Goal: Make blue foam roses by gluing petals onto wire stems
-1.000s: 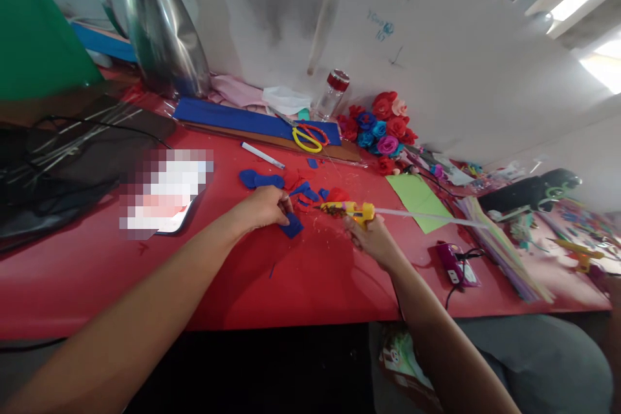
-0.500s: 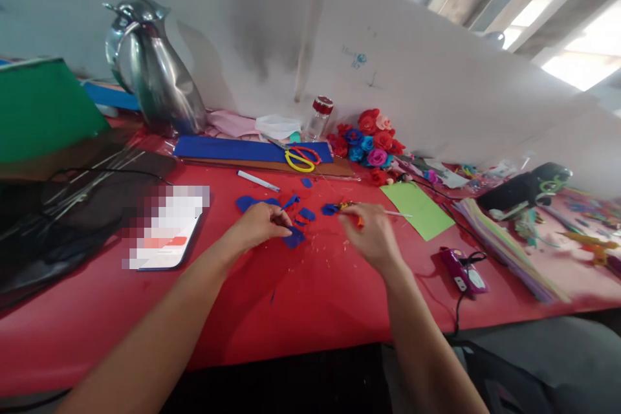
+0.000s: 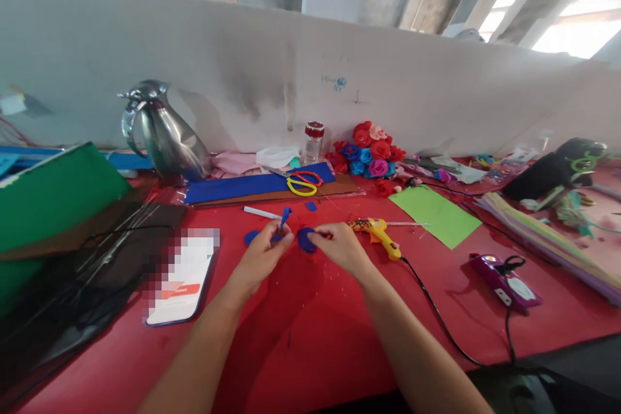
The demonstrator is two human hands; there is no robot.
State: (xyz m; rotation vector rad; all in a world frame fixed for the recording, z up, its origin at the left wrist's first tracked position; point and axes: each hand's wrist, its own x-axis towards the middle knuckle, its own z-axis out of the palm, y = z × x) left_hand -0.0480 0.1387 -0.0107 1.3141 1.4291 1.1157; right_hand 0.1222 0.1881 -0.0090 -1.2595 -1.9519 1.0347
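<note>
Left hand: thumb and fingertips brought together, with a narrow blue strip pinched upright between them.
Right hand: thumb and finger closed on the edge of a dark blue piece; the two hands are held near each other, apart.
Blue strip: held above the red tabletop, its upper end raised past the left fingertips.
Dark blue piece: located between the hands, at the right fingertips; whether the tabletop is touched by it cannot be told.
Blue cut-outs: laid flat just beside the left hand, partly covered by it.
Glue gun: yellow, laid on its side just beyond the right hand, untouched; a clear stick is seated in its rear, and a black cable is run toward the table's front edge.
Marker: white, placed behind the left hand.
Scissors: red and yellow handles, rested on a blue sheet.
Paper flowers: red, blue and pink, massed against the wall.
Green sheet: laid flat right of the glue gun.
Phone: placed left of the left forearm, its screen partly blurred.
Jug: metal, stood at the back left.
</note>
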